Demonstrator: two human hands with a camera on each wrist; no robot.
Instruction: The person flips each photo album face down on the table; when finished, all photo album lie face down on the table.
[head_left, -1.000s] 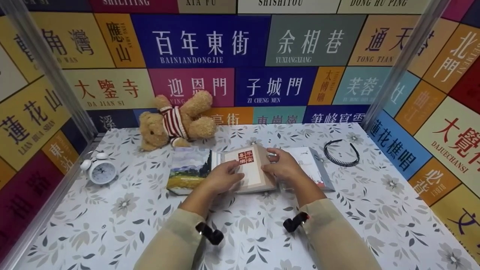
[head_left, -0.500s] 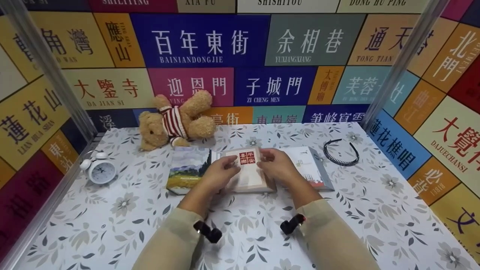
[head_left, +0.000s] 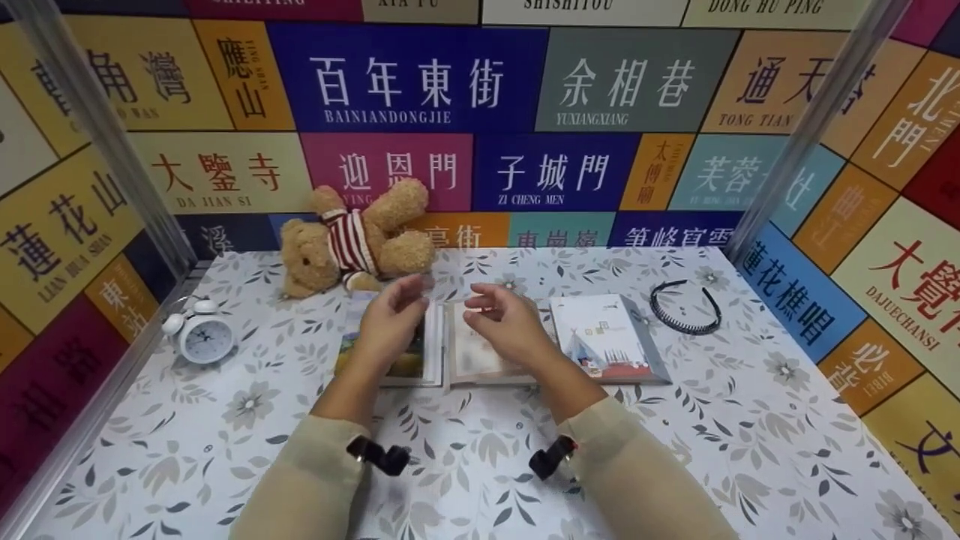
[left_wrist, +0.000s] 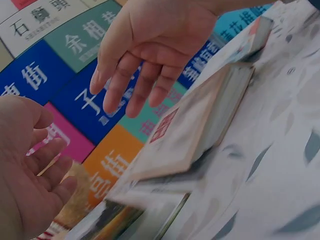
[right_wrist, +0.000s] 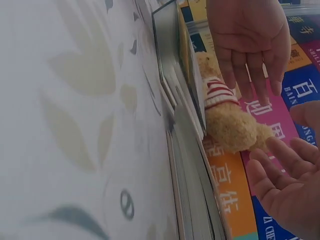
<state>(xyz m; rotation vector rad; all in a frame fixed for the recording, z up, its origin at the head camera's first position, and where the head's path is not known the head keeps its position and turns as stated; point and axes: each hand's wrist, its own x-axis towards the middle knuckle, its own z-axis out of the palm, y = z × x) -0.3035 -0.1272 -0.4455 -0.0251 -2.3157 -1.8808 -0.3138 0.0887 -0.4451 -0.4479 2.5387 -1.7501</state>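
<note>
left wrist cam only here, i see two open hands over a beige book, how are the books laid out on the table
Observer: Three lie in a row: a landscape-cover book at the left, the beige book in the middle, a white book with a tent picture at the right.
Operator: which hand is over which
Observer: In the head view the left hand hovers over the landscape-cover book and the right hand over the beige book; neither holds anything.
Operator: anything off to the right of the row
Observer: A black headband lies on the table just beyond the white book, apart from it.
</note>
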